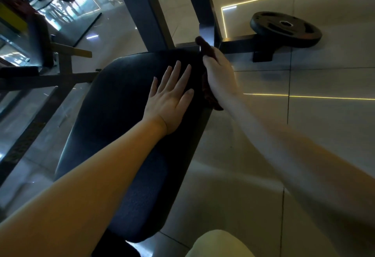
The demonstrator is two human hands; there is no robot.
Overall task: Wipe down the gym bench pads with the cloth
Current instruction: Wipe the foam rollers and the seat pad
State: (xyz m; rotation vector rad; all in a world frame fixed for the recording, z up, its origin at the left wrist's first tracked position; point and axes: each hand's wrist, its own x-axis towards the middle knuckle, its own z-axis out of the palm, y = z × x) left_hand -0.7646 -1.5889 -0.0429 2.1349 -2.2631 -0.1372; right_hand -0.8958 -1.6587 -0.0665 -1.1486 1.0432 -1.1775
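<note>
A dark reddish cloth [204, 46] lay bunched against the right-hand edge of a black bench pad [121, 114], near the pad's far end. The right hand [220, 74] was wrapped over it, gripping it and pressing it to the pad's side. Only the two ends of the cloth showed, one above the hand and one below the wrist, and the fingertips were hidden.

The cloth looked soft, light and limp – something that would fold to the pad's rounded edge and need a full handful to keep it from slipping free. The grip through its middle seemed a sound one for that. The pad looked firm and smooth with a faint sheen (probably vinyl, so likely a little slick), and it was fixed in place, not something to lift.

The left hand [171, 96] rested flat on top of the pad, fingers straight and spread, holding nothing. It lay just beside the right hand and apparently steadied the person.

Beyond the pad's far end rose the dark uprights of the bench frame [142, 9]. A black weight plate [286, 29] lay on the floor to the right, well apart from the hands. The floor [324, 135] was of pale glossy tiles – thin yellow lines of light ran across them. Another dark padded machine [40, 39] stood to the left. At the bottom edge showed a pale garment [219, 244], probably over the person's knee.
</note>
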